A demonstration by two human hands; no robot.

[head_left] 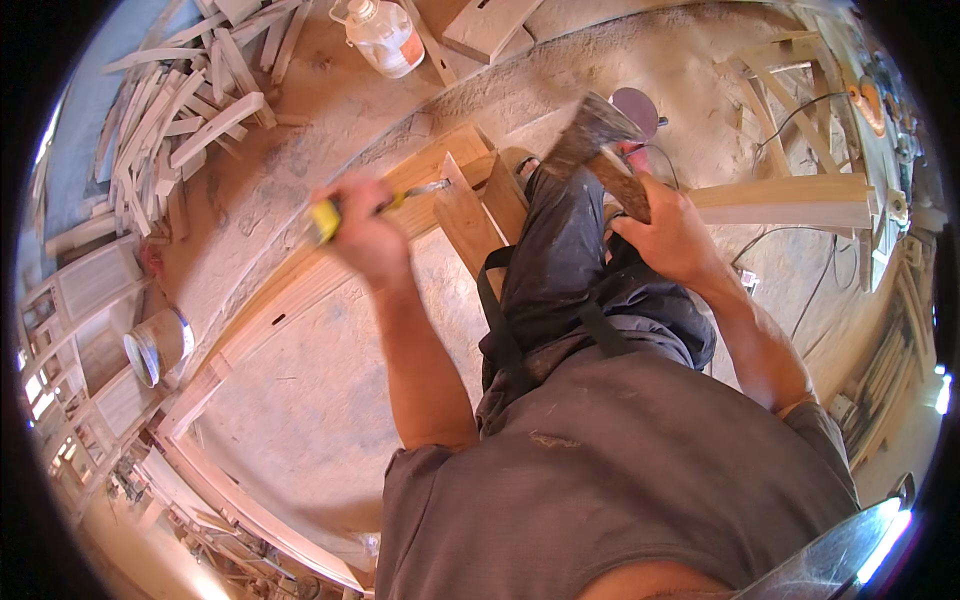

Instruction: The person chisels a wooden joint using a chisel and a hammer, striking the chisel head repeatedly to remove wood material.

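Observation:
My left hand [366,230], smeared by motion, is closed round a chisel [412,192] with a yellow and black handle. Its metal blade points right and meets or overlaps the upper end of a pale wooden board [463,215]; whether it cuts in cannot be told. Raised over my thigh, my right hand [665,232] grips a hatchet [592,138] by its short wooden handle. The hatchet's worn dark head points up and left. Beneath my left hand runs a long timber rail [262,300] of a wooden frame, which joins thicker pieces near the board.
Offcuts [165,130] are heaped at the far left. A white jug [384,38] stands on the dusty floor beyond the frame, with a bucket [160,345] at left. A round sanding disc [637,108] lies past the hatchet. To the right are a beam [780,203] and loose cables.

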